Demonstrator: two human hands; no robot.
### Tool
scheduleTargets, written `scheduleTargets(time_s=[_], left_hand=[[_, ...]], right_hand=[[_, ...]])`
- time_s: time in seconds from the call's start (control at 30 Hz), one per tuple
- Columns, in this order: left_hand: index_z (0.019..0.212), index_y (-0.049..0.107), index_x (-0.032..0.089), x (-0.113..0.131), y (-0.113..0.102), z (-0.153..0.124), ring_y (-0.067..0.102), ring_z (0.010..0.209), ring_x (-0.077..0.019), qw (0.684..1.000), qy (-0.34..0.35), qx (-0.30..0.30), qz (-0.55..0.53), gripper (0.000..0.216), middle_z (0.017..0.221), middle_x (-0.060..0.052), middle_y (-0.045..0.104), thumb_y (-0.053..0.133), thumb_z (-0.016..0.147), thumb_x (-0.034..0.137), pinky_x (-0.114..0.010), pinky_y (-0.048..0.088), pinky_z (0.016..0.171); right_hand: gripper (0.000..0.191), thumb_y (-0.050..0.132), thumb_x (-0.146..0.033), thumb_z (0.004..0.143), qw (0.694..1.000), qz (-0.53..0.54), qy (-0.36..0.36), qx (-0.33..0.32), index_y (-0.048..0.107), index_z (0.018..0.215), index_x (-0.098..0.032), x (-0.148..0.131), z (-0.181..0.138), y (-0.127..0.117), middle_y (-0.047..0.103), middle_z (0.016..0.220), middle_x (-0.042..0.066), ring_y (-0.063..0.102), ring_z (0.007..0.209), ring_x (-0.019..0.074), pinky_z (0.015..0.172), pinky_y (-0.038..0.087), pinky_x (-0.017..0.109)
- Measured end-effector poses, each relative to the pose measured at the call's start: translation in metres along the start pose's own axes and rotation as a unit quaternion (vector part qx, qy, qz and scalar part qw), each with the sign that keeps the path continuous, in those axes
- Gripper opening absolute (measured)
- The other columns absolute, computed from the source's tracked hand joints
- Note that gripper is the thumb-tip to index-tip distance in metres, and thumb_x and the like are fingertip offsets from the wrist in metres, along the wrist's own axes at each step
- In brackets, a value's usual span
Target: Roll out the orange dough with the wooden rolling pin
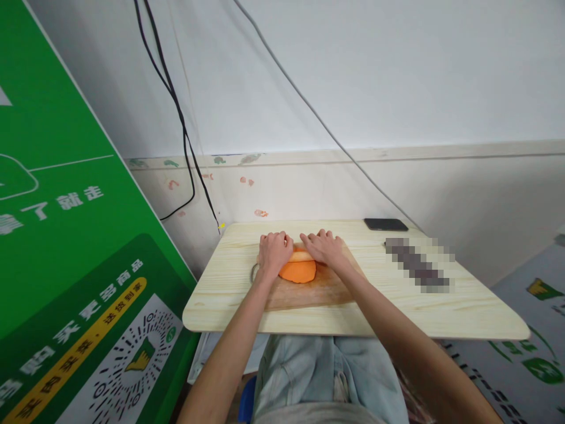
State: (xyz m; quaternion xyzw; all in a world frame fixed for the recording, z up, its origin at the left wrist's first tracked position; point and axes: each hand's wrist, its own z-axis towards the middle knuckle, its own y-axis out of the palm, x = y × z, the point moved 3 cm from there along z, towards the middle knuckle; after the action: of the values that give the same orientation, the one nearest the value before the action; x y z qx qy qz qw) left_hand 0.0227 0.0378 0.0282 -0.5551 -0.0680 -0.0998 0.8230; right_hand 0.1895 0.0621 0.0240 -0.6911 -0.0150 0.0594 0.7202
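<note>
A wooden rolling pin (302, 254) lies crosswise over a flattened piece of orange dough (299, 272). The dough's near part shows as a rounded sheet on the wooden cutting board (309, 295). On the pin's left end, my left hand (274, 250) is closed with curled fingers. My right hand (325, 247) bends its fingers over the right end, and the pin's tips are hidden beneath both hands. A metal ring (253, 273) shows at the board's left edge.
The board rests on a pale wood-grain table (220, 282) against the wall. A black phone (386, 224) lies at the back right, with a pixelated dark object (417, 265) nearer. Cables (179, 112) hang down the wall, and a green panel (66, 235) stands left.
</note>
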Motion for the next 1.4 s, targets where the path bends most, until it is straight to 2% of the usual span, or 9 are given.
scheduleTargets(time_s=[0.23, 0.57, 0.77, 0.93, 1.0, 1.13, 1.2, 1.27, 1.4], left_hand=[[0.104, 0.083, 0.017, 0.000, 0.000, 0.001, 0.077, 0.101, -0.0295, 1.000, -0.002, -0.003, -0.012, 0.039, 0.105, -0.016, 0.084, 0.046, 0.110, 0.028, -0.041, 0.045, 0.092], [0.096, 0.083, 0.019, -0.001, 0.007, -0.004, 0.077, 0.097, -0.0289, 0.999, 0.017, 0.015, -0.023, 0.032, 0.101, -0.015, 0.084, 0.053, 0.106, 0.028, -0.042, 0.045, 0.094], [0.082, 0.078, 0.022, -0.008, 0.011, -0.004, 0.073, 0.089, -0.0267, 0.993, 0.022, 0.105, -0.056, 0.031, 0.089, -0.010, 0.082, 0.055, 0.103, 0.024, -0.040, 0.044, 0.089], [0.071, 0.068, 0.024, -0.015, 0.012, -0.002, 0.068, 0.085, -0.0254, 0.974, 0.019, 0.193, -0.114, 0.032, 0.078, -0.007, 0.077, 0.056, 0.100, 0.017, -0.040, 0.042, 0.088], [0.069, 0.064, 0.024, -0.017, 0.012, -0.002, 0.066, 0.084, -0.0249, 0.965, 0.023, 0.224, -0.133, 0.031, 0.075, -0.006, 0.075, 0.056, 0.098, 0.015, -0.039, 0.042, 0.087], [0.069, 0.060, 0.025, -0.018, 0.011, -0.003, 0.063, 0.083, -0.0248, 0.954, 0.025, 0.251, -0.164, 0.032, 0.073, -0.005, 0.072, 0.055, 0.098, 0.013, -0.039, 0.042, 0.086], [0.073, 0.062, 0.024, -0.018, 0.008, -0.005, 0.063, 0.087, -0.0257, 0.953, 0.027, 0.246, -0.176, 0.030, 0.078, -0.006, 0.073, 0.054, 0.100, 0.015, -0.040, 0.043, 0.090], [0.085, 0.069, 0.023, -0.018, 0.005, -0.007, 0.065, 0.098, -0.0271, 0.951, 0.023, 0.243, -0.191, 0.024, 0.093, -0.009, 0.077, 0.052, 0.102, 0.016, -0.041, 0.044, 0.097], [0.125, 0.070, 0.018, -0.021, 0.002, -0.008, 0.066, 0.116, -0.0281, 0.948, -0.030, 0.234, -0.212, 0.030, 0.116, -0.014, 0.075, 0.049, 0.103, 0.015, -0.041, 0.045, 0.107]], right_hand=[[0.060, 0.029, -0.056, 0.115, 0.999, 0.026, -0.030, -0.020, 0.066, 0.150, -0.025, -0.004, 0.015, -0.006, 0.062, 0.148, 0.022, 0.053, 0.139, 0.0399, 0.111, 0.043, 0.063], [0.059, 0.030, -0.058, 0.117, 0.997, 0.017, -0.040, 0.067, 0.060, 0.156, -0.028, 0.001, -0.014, 0.007, 0.060, 0.155, 0.019, 0.059, 0.137, 0.0370, 0.112, 0.041, 0.055], [0.057, 0.033, -0.055, 0.117, 0.993, 0.015, -0.035, 0.112, 0.063, 0.153, -0.023, -0.003, -0.045, 0.011, 0.063, 0.156, 0.020, 0.055, 0.143, 0.0363, 0.112, 0.040, 0.052], [0.051, 0.039, -0.049, 0.116, 0.984, 0.043, -0.010, 0.172, 0.073, 0.139, -0.019, -0.004, -0.052, 0.010, 0.070, 0.145, 0.020, 0.062, 0.132, 0.0350, 0.110, 0.042, 0.050], [0.045, 0.045, -0.046, 0.114, 0.976, 0.066, -0.054, 0.202, 0.074, 0.137, -0.020, -0.002, -0.053, 0.007, 0.072, 0.142, 0.017, 0.062, 0.130, 0.0325, 0.112, 0.041, 0.048], [0.033, 0.065, -0.044, 0.106, 0.948, 0.079, -0.240, 0.193, 0.078, 0.128, -0.024, 0.004, -0.058, 0.006, 0.074, 0.135, 0.012, 0.060, 0.127, 0.0314, 0.115, 0.038, 0.049], [0.028, 0.065, -0.041, 0.106, 0.939, 0.073, -0.284, 0.177, 0.079, 0.122, -0.023, 0.008, -0.060, 0.007, 0.074, 0.131, 0.011, 0.060, 0.126, 0.0312, 0.116, 0.038, 0.049], [0.027, 0.061, -0.037, 0.109, 0.945, 0.069, -0.268, 0.175, 0.077, 0.123, -0.021, 0.012, -0.058, 0.009, 0.074, 0.130, 0.012, 0.060, 0.125, 0.0306, 0.117, 0.037, 0.049], [0.033, 0.048, -0.035, 0.114, 0.969, 0.082, -0.123, 0.200, 0.073, 0.128, -0.018, 0.022, -0.053, 0.012, 0.070, 0.134, 0.016, 0.063, 0.121, 0.0306, 0.110, 0.043, 0.046]])
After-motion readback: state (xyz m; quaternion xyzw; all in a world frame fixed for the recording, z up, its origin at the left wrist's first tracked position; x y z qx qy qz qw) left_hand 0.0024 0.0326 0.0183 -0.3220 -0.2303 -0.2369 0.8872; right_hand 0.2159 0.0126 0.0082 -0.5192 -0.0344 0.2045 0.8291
